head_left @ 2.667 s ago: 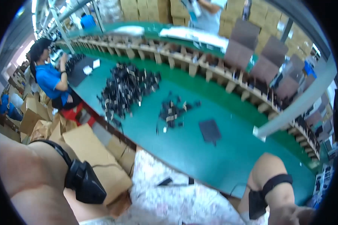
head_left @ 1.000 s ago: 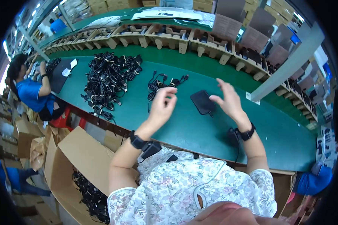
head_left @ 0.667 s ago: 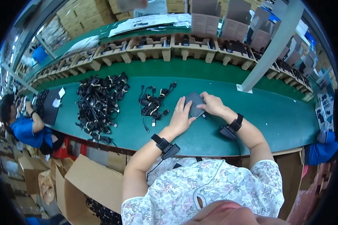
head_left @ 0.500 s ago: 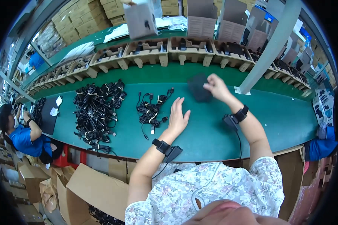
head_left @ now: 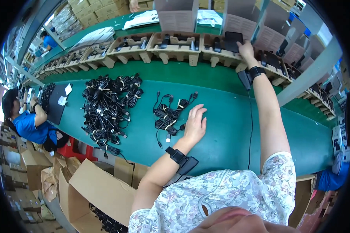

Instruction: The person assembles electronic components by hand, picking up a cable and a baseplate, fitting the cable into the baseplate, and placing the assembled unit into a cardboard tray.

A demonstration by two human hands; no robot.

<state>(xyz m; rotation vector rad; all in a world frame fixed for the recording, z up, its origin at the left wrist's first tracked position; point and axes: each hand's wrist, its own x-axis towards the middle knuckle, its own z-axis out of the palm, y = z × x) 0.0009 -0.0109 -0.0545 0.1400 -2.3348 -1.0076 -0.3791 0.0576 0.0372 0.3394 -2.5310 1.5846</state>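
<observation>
At the far left a co-worker in a blue shirt sits by the green worktop. Next comes a large heap of black cables, then a smaller cluster of tied black cables. Just beside that cluster is the left hand, its fingers loosely extended and holding nothing. Farther right, a flat black pad is at a cardboard tray; the right hand holds the pad's right edge, fingers narrow. A grey post slants beyond.
</observation>
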